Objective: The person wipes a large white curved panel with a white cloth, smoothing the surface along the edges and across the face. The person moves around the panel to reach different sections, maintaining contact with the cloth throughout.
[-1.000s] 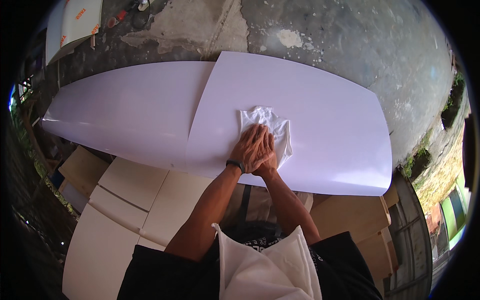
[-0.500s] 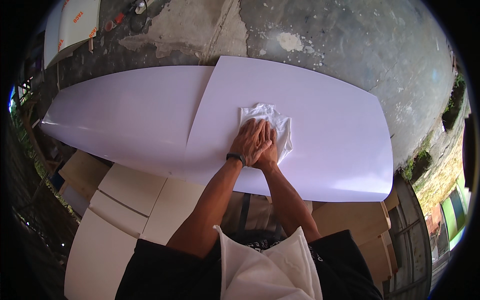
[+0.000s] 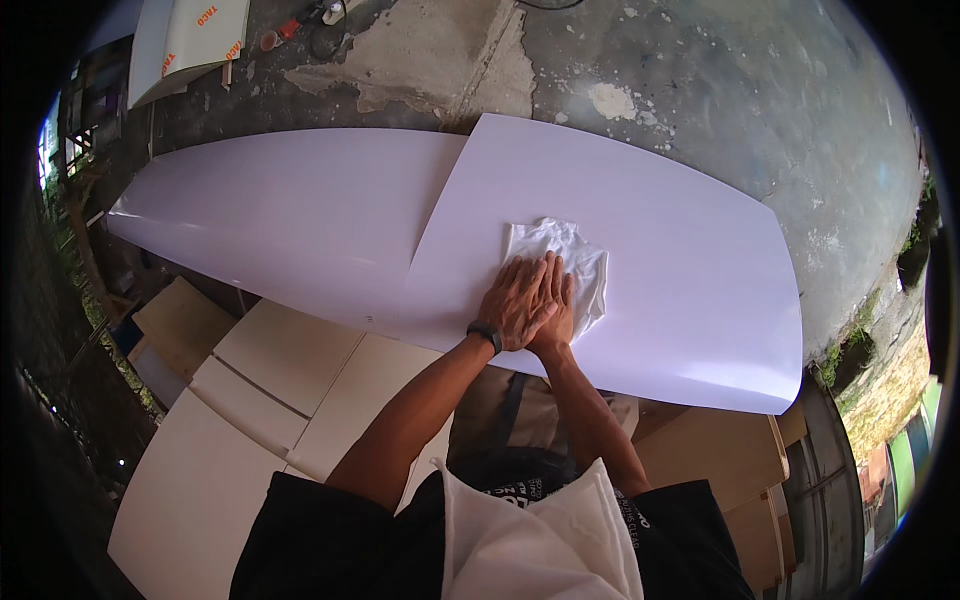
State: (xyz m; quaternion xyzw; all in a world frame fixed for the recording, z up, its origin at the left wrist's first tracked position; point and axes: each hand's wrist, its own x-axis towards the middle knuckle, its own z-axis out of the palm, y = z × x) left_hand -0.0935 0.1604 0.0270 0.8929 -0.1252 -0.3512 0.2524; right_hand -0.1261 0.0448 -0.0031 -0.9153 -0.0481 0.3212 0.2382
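Observation:
A folded white cloth lies on a smooth pale lilac sheet. My left hand, with a dark band at its wrist, rests flat and partly over my right hand. Both have their fingers stretched forward and press on the cloth's near left part. The palm of my right hand is hidden. To the left, a second lilac sheet stretches away and narrows in this view; the right sheet's straight edge overlaps it.
Cream boards are stacked below the sheets at the left, and brown boards at the right. A printed board stands at the far left on the worn concrete floor, near a red-and-grey cabled item.
The view has shifted, so the sheets appear farther right. My hands and the cloth have slid slightly toward me, closer to the sheet's near edge.

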